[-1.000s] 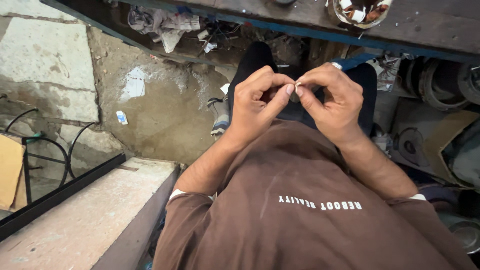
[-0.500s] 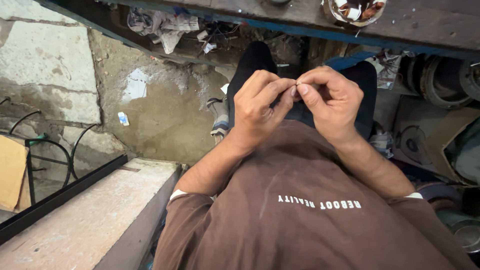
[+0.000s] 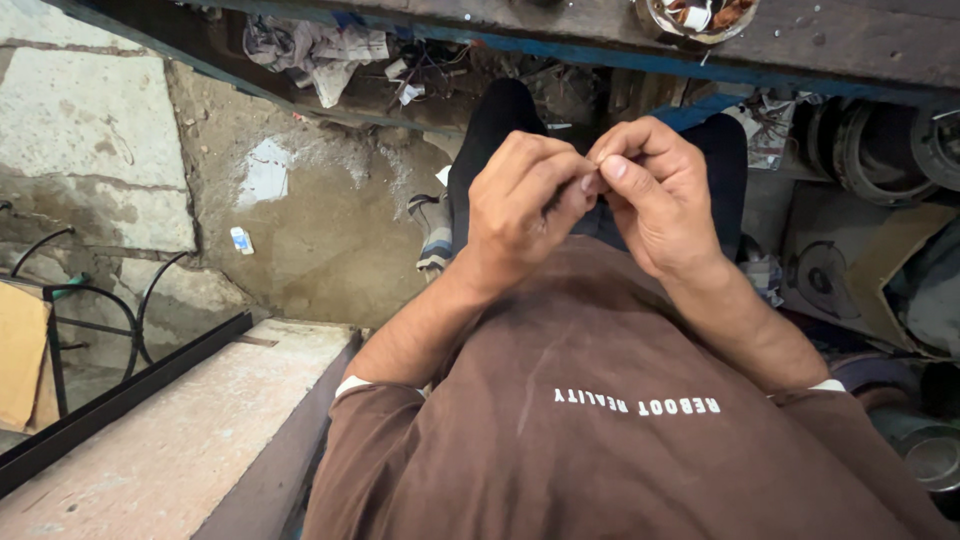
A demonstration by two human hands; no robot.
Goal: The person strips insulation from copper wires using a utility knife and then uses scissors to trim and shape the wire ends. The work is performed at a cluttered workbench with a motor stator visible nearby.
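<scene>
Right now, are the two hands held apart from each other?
No, the left hand and the right hand meet at their fingertips, pinched together in front of the brown shirt.

left hand (image 3: 525, 205), right hand (image 3: 655, 195), fingertips pinched together

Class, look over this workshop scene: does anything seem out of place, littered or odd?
Yes. Crumpled rags lie under the bench edge, and paper scraps are strewn on the dirt floor. The left hand and right hand meet fingertip to fingertip; whatever they pinch is too small to see.
</scene>
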